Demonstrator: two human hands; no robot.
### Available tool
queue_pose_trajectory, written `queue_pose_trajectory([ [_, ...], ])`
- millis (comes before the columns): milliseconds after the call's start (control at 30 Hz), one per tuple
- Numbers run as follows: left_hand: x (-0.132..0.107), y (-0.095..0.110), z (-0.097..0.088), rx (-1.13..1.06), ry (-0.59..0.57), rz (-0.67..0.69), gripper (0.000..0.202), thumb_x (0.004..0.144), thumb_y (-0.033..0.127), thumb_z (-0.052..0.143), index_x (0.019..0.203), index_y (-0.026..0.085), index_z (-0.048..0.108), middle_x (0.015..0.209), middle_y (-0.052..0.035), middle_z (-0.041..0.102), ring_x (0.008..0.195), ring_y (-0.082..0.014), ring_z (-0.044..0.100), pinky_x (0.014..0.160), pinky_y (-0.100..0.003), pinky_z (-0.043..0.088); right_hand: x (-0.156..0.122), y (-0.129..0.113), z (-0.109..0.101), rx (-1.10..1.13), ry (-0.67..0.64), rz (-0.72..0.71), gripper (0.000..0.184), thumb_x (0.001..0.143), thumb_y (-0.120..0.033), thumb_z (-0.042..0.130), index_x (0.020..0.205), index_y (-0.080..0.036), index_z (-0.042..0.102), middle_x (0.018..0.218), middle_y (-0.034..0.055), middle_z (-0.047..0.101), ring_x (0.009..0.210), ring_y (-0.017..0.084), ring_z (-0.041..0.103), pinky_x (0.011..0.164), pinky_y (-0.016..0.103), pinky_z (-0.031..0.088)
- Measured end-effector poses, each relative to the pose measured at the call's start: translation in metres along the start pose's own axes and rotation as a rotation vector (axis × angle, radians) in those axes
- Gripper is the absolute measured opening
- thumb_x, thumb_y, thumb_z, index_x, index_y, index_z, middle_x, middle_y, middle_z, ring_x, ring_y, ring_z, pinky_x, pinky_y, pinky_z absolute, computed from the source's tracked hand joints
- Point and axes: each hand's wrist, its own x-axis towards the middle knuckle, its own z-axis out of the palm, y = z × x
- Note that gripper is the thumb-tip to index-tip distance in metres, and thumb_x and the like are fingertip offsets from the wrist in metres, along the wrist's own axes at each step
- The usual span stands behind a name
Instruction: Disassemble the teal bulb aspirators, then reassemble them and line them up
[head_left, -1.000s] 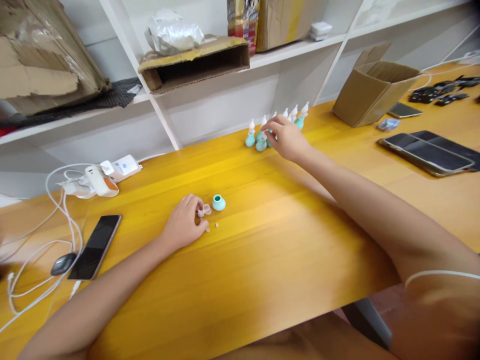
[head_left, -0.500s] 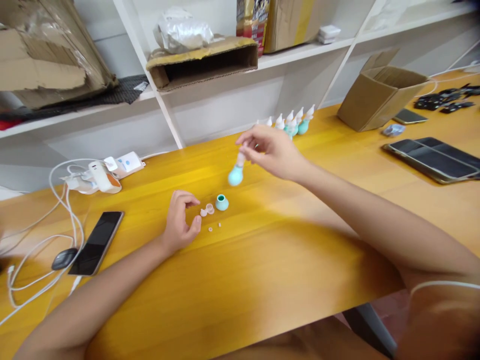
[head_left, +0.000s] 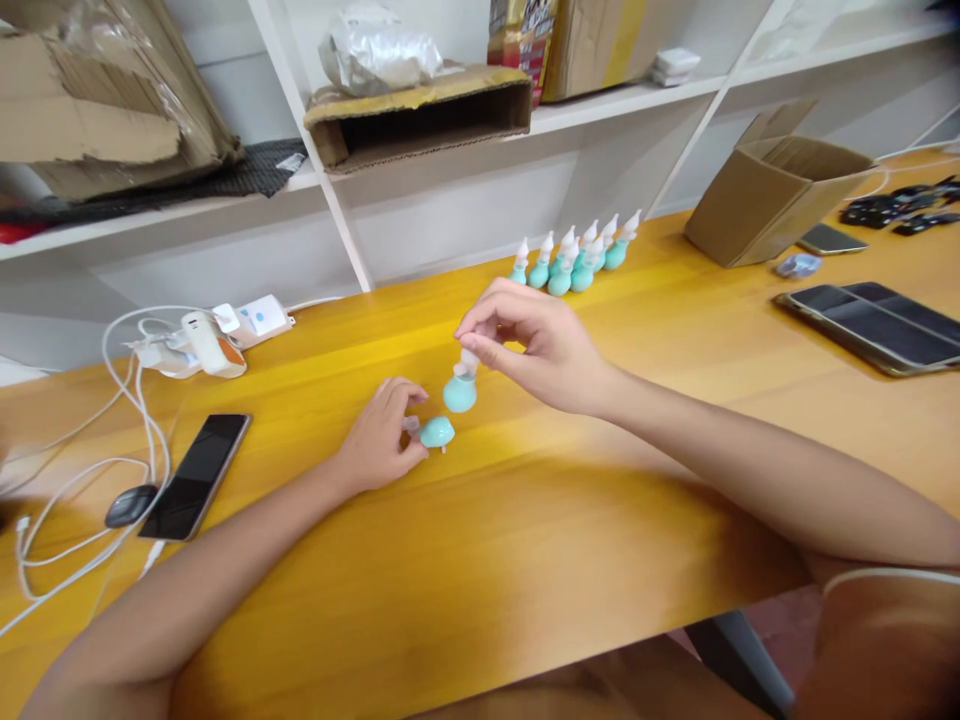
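Head view: the right hand [head_left: 536, 345] pinches a teal-and-white bulb aspirator [head_left: 460, 394] by its pale neck, bulb downward, just beside a loose teal bulb [head_left: 436, 432] lying tipped on the counter [head_left: 480, 560]. The left hand [head_left: 379, 437] curls around a small clear fitting [head_left: 410, 425] next to that bulb; whether its fingertips grip anything, I cannot tell. The aspirator looks light, its bulb probably soft and squeezable, perhaps slightly slick; the neck seems the steadier hold. Behind the right hand, similar aspirators [head_left: 580, 277] stand close-packed and look easy to knock. The counter's near edge is well apart from both bulbs, leaving room to move on that side.
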Motion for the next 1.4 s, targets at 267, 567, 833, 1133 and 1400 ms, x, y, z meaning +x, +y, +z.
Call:
queue_pose_trajectory([
  [267, 0.003, 0.002, 0.0, 0.024, -0.063, 0.012, 0.042, 0.078, 0.01, 0.062, 0.117, 0.023, 0.055, 0.112, -0.0063, 0.064, 0.096, -0.025, 0.062, 0.087, -0.04, 0.052, 0.009, 0.045, -0.009, -0.229, -0.006, -0.087, 0.013, 0.108, -0.022, 0.061, 0.101, -0.021, 0.071, 0.096, 0.005, 0.065, 0.084, 0.018, 0.062, 0.074, 0.033, 0.051],
  [567, 0.006, -0.002, 0.001, -0.039, -0.065, -0.034, 0.021, 0.098, 0.023, 0.064, 0.119, 0.023, 0.06, 0.109, -0.0054, 0.068, 0.1, -0.0244, 0.062, 0.091, -0.041, 0.053, 0.011, 0.092, -0.018, -0.311, 0.042, -0.051, 0.011, 0.107, -0.021, 0.06, 0.108, -0.02, 0.071, 0.099, 0.0059, 0.064, 0.085, 0.019, 0.061, 0.077, 0.034, 0.051],
  [833, 0.009, 0.0, 0.0, -0.056, -0.053, 0.07, 0.043, 0.088, 0.015, 0.071, 0.13, 0.023, 0.066, 0.107, -0.0041, 0.073, 0.102, -0.0251, 0.06, 0.096, -0.043, 0.052, 0.003, 0.106, -0.003, -0.303, -0.181, -0.038, 0.012, 0.106, -0.03, 0.066, 0.103, -0.019, 0.07, 0.099, 0.0061, 0.062, 0.083, 0.019, 0.06, 0.077, 0.034, 0.048],
  [1133, 0.006, 0.001, -0.006, -0.307, 0.269, 0.111, 0.047, 0.079, 0.008, 0.061, 0.123, 0.024, 0.065, 0.111, -0.0056, 0.064, 0.101, -0.0232, 0.062, 0.093, -0.041, 0.054, -0.023, 0.138, 0.027, -0.119, -0.058, 0.03, 0.054, 0.114, -0.064, 0.048, 0.085, -0.022, 0.065, 0.089, 0.006, 0.06, 0.087, 0.023, 0.057, 0.084, 0.04, 0.047],
  [1400, 0.02, 0.004, -0.076, 0.059, -0.235, -0.133, 0.015, 0.088, 0.024, 0.062, 0.101, 0.024, 0.069, 0.103, -0.0023, 0.062, 0.086, -0.02, 0.061, 0.08, -0.035, 0.049, -0.023, 0.139, 0.026, -0.114, -0.074, 0.028, 0.055, 0.113, -0.066, 0.048, 0.088, -0.022, 0.068, 0.091, 0.0065, 0.061, 0.087, 0.023, 0.058, 0.085, 0.041, 0.048],
])
